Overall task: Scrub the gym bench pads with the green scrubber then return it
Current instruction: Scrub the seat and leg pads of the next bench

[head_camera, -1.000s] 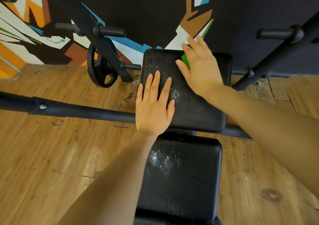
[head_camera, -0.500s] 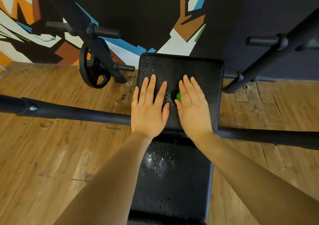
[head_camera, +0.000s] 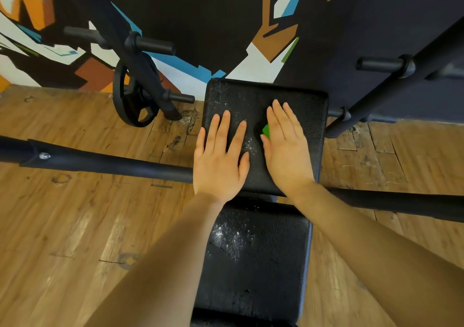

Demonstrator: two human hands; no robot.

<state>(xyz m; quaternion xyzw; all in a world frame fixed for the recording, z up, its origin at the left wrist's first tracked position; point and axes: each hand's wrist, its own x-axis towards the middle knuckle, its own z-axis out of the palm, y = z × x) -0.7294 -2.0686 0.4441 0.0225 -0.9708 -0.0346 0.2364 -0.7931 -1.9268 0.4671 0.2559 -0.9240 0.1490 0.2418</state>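
Right hand flat, fingers straight, pressing the green scrubber onto the upper bench pad; only a green edge peeking out beside the thumb, long axis not readable. Left hand flat and holding nothing, bracing the same pad just beside, clearly farther from the scrubber. White residue on the lower bench pad, nearer the body, likely next.

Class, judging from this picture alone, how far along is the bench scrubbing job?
Midway. The right hand presses the green scrubber flat on the far pad, the left hand resting alongside. White specks remain there and on the near pad; returning the scrubber is left.
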